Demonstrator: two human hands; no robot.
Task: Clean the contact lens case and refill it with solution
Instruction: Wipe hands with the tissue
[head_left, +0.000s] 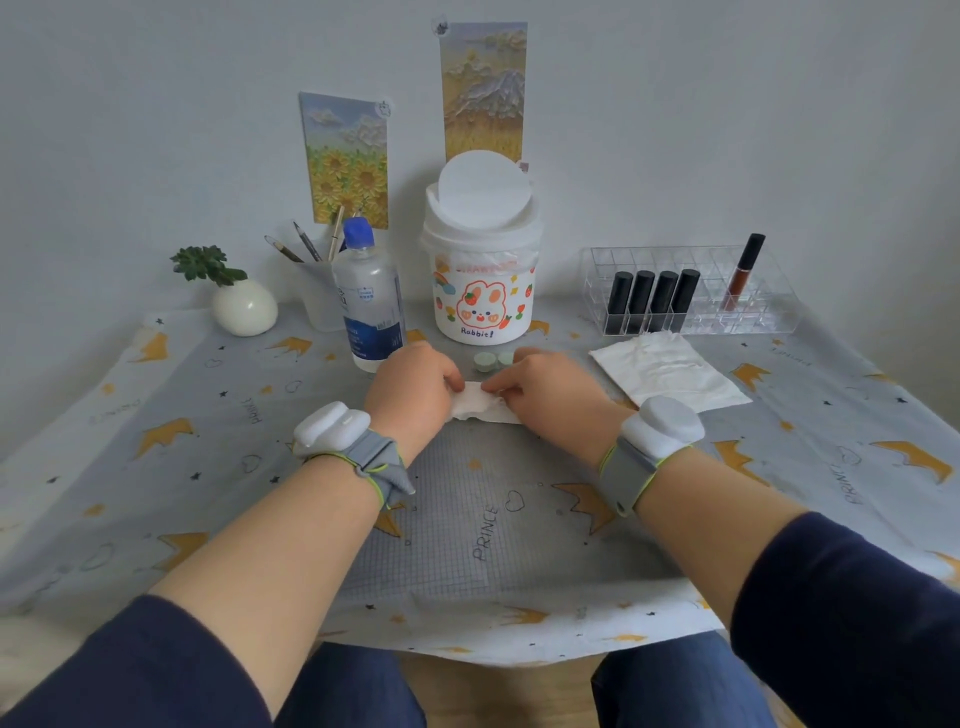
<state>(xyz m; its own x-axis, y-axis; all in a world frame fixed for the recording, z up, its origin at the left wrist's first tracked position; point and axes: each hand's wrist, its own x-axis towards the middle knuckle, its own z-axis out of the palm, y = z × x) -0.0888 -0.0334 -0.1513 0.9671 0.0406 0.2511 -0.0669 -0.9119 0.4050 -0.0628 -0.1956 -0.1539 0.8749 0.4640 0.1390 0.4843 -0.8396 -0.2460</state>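
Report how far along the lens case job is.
Done: hard to tell; two green caps lie off the case beside the bin. In hand: the left hand and right hand hold a white tissue between them; the case itself isn't visible. Left: refilling, since the solution bottle stands capped and untouched.
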